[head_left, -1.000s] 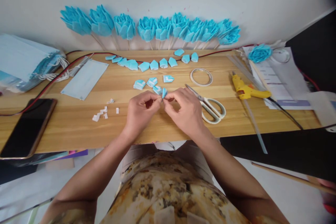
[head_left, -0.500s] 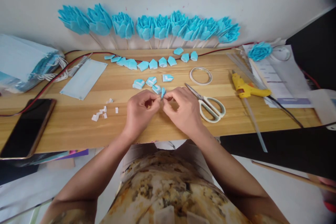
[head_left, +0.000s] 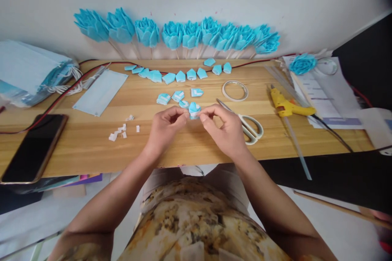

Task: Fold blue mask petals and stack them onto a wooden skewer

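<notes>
A small folded blue petal [head_left: 194, 110] with a white strip across it is held between my two hands, just above the table. My left hand [head_left: 167, 128] pinches its left edge between thumb and forefinger. The right edge is in the fingertips of my right hand [head_left: 223, 128]. Just behind lie several similar folded petals with white strips, among them one petal [head_left: 163, 98] on the left and another petal [head_left: 197, 92] behind my fingers. White-handled scissors [head_left: 252, 128] lie beside my right hand, partly covered by it. Small white paper bits [head_left: 118, 131] are scattered left of my left hand.
Blue flowers on sticks [head_left: 171, 34] lean against the wall behind a row of petals [head_left: 180, 76]. A tape roll [head_left: 235, 90] and a yellow glue gun [head_left: 283, 104] are on the right. A phone [head_left: 33, 147], a flat blue mask [head_left: 100, 91] and stacked masks [head_left: 30, 73] lie left.
The petal has turned from edge-on to facing me, showing its white strip. My right hand has moved slightly right, away from my left, and covers more of the scissors.
</notes>
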Tool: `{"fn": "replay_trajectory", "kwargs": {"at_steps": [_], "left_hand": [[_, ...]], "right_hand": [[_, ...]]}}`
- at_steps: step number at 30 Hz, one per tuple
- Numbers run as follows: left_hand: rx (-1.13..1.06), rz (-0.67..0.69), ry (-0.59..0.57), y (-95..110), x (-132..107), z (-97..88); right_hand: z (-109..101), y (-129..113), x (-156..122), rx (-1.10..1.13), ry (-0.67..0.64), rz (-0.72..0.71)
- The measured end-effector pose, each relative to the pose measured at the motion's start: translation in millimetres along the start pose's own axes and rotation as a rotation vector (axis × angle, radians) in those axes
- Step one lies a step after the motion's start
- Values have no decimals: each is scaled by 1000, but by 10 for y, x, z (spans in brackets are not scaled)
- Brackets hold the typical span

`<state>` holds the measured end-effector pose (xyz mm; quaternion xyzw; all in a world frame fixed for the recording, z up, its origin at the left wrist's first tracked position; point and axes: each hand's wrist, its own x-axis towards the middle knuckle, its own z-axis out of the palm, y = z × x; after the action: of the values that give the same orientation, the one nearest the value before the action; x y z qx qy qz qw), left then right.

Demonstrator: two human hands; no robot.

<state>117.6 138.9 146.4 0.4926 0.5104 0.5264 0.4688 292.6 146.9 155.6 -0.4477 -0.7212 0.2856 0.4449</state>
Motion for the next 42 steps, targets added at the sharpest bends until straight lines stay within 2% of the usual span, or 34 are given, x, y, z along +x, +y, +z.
{"fn": "replay_trajectory", "kwargs": {"at_steps": [3, 8, 14, 17, 22, 28, 33, 36, 38, 40, 42], "left_hand": [[8, -3, 17, -5, 2, -2], [29, 32, 14, -32, 0, 1], [215, 242, 24, -48, -33, 17], [285, 325, 38, -47, -44, 23], [286, 321, 45, -35, -41, 20], [154, 149, 87, -22, -29, 2], [65, 62, 114, -16, -10, -6], [-40, 44, 167, 30, 0, -109], [-131, 75, 244, 99, -5, -252], [-216, 157, 353, 191, -24, -438], [-263, 223, 418, 284, -58, -631]], "right_hand": [[-20, 4, -14, 19, 63, 33], [39, -31, -25, -267, 62, -217], [111, 3, 1, -491, 94, -307], [111, 3, 12, -522, 97, -323], [94, -21, 22, -406, 67, -272], [62, -10, 39, -185, 39, -99], [6, -10, 58, -136, 48, 7], [-31, -5, 77, -126, 59, 30], [-14, 2, 111, -121, 58, 33], [73, 5, 177, -128, 23, 6], [240, -10, 274, -142, -70, -44]]}}
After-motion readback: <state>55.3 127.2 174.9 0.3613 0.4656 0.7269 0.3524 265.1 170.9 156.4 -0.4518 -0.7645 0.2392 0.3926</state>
